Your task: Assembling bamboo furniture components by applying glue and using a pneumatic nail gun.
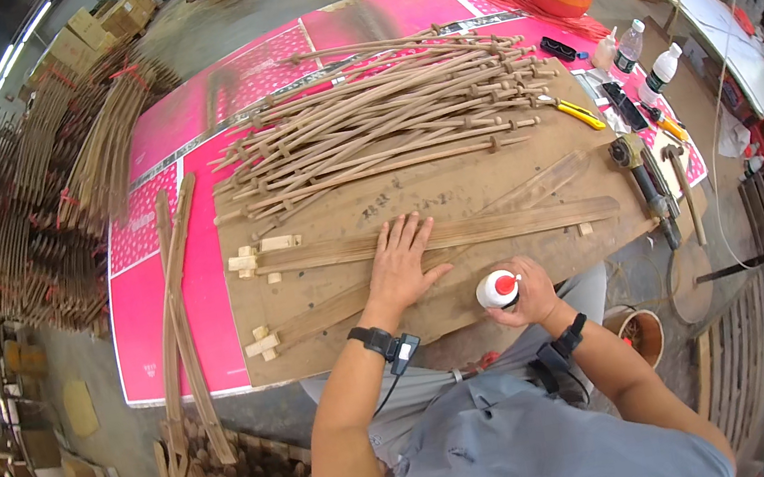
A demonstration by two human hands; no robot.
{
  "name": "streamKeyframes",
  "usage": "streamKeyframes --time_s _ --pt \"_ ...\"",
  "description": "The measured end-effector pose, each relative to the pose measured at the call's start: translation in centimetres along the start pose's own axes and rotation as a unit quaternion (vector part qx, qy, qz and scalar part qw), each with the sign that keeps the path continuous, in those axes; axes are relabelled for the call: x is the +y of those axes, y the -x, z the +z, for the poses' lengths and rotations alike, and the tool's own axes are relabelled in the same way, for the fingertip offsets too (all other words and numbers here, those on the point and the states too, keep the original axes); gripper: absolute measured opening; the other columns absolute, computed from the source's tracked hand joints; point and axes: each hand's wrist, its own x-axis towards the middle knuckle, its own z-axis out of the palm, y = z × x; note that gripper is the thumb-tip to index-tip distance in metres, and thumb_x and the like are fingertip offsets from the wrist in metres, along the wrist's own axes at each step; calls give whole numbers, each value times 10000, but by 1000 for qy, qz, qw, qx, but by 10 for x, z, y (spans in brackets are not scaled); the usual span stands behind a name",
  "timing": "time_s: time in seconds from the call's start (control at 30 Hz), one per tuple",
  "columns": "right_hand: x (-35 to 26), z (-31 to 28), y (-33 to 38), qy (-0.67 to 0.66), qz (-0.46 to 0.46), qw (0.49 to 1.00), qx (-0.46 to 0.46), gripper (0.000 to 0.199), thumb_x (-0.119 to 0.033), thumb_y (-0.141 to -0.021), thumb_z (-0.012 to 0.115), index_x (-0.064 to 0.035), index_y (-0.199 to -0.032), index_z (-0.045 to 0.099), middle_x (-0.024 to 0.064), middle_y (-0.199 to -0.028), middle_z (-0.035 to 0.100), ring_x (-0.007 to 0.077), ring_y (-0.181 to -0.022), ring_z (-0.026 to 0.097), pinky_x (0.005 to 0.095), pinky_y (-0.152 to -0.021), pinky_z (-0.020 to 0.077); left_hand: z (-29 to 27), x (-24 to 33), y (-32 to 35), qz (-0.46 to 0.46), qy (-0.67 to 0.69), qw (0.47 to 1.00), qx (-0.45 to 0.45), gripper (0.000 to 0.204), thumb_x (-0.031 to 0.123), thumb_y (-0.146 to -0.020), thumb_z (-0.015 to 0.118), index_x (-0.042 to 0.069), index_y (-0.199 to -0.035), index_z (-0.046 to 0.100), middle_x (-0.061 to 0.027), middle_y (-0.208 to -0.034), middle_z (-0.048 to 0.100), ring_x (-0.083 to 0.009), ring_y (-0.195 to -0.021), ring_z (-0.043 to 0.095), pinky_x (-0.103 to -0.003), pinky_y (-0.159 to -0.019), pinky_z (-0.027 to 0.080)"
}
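R hand (pixel 528 293) grips 1 glue bottle (pixel 498 289); L hand (pixel 399 263) flat on 2 wood strips (pixel 462 230).

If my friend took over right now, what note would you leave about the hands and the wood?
Left hand: flat, fingers spread, pressing on a long wooden strip lying across the board.
Right hand: holding a white glue bottle with a red cap, at the board's near edge.
A second strip lies angled under the left wrist.
Pile of sticks sits behind the board.
Done: strips laid out.
Left: cannot see any glue on the strips yet.
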Motion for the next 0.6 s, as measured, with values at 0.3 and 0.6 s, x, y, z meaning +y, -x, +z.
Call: streamKeyframes --time_s 0.3,0.6 --pt "1 -2 -5 -22 -6 1000 11 561 -386 -705 855 -67 -1123 660 123 -1042 698 341 -944 677 436 -841 551 -12 -1 -4 -15 48 999 -1 738 483 -956 679 80 -1541 475 -201 -1558 481 -384 -1468 406 -543 -1245 261" --pt "1 0 -2 -6 -13 1000 12 598 -416 -696 853 -56 -1123 639 130 -1003 675 349 -914 667 433 -802 550 -23 -73 -74 -87 -113 984 111 454 195 -902 747 78 -1328 644 -168 -1312 619 -374 -1260 550 -503 -1066 437"
